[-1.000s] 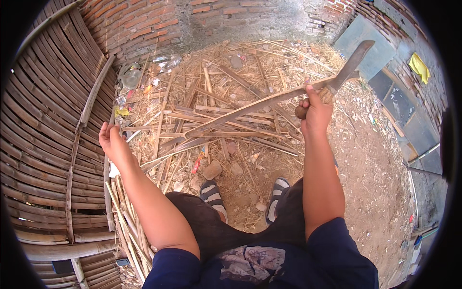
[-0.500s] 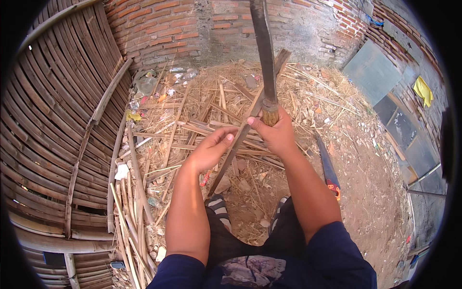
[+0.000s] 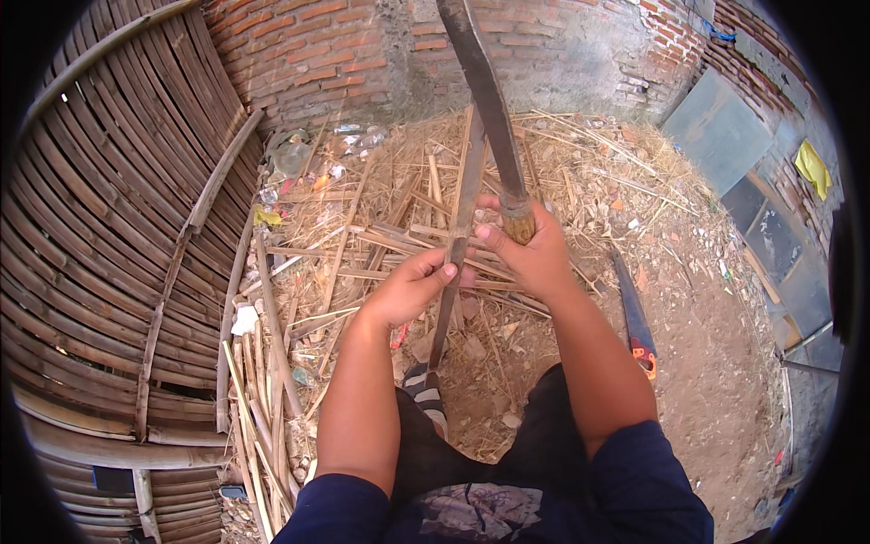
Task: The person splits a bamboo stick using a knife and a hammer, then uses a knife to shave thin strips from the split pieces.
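Pinching the slat [image 3: 465, 177] above the pile [image 3: 390, 238], here's the left hand [image 3: 406, 288]! The right hand [image 3: 537, 254], over the pile's right side, grips the machete [image 3: 489, 100] by its handle [image 3: 518, 224], pointing toward the wall [image 3: 308, 63] behind the pile. Right of the pile, a saw [image 3: 631, 301] lies on dirt [image 3: 693, 390].

The machete [image 3: 494, 109] has a dark grey blade and a mottled tan-and-brown handle. The bamboo slat [image 3: 468, 177] is weathered grey-brown. The T-shirt [image 3: 571, 514] is navy with a pale pinkish-grey print; the trousers [image 3: 421, 453] are black, the footwear [image 3: 423, 392] banded dark grey and white. The handsaw [image 3: 632, 313] pairs a blue-grey blade with orange and black on its handle. The brick wall [image 3: 308, 54] mixes orange-red and grey.
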Motion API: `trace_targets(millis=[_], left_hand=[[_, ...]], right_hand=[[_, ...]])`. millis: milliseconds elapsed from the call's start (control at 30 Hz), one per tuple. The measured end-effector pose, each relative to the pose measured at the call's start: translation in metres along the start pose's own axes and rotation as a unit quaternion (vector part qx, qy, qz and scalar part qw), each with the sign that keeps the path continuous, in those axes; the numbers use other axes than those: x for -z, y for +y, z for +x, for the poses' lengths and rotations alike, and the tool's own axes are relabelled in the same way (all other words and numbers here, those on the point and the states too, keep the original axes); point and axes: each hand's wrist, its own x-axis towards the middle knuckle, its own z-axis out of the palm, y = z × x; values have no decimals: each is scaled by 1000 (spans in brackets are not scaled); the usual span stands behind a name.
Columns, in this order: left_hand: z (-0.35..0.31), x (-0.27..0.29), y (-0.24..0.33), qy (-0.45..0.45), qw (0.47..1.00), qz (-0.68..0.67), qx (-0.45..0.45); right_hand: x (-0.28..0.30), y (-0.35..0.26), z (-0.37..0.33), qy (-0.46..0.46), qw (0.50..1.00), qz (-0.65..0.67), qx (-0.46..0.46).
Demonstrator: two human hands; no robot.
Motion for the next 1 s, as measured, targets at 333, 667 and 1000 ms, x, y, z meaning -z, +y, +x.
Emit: trace_targets(millis=[333, 667, 1000], left_hand=[[28, -17, -34, 125, 992, 11, 0], [62, -50, -65, 210, 975, 74, -16], [71, -75, -59, 174, 984, 27, -32]], right_hand=[[57, 0, -17, 56, 991, 66, -102], [83, 17, -43, 69, 993, 33, -90], [104, 22, -59, 55, 990, 27, -123]])
